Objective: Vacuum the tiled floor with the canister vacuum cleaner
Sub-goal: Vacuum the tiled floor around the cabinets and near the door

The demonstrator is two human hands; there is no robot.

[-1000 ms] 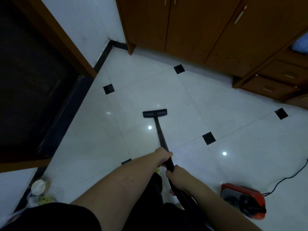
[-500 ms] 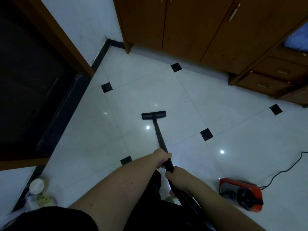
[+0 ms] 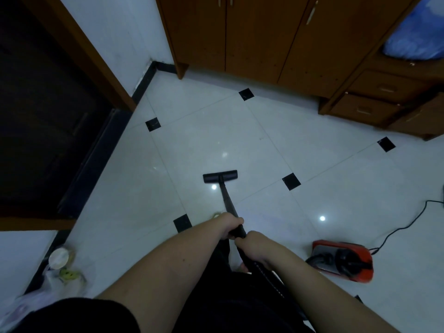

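Both hands grip wand (floor head down)

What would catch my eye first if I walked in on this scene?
Probably both hands, the left hand and right hand, gripping a black wand whose floor head rests on the glossy white tiled floor mid-frame. Next, the red canister vacuum sitting on the floor at lower right, its cord trailing off to the right edge.

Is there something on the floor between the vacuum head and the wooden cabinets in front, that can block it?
Nothing visible does. The floor head sits on bare white tiles, and the stretch up to the wooden cabinets shows only black inset squares. The red canister and its cord lie off to the right, behind the head.
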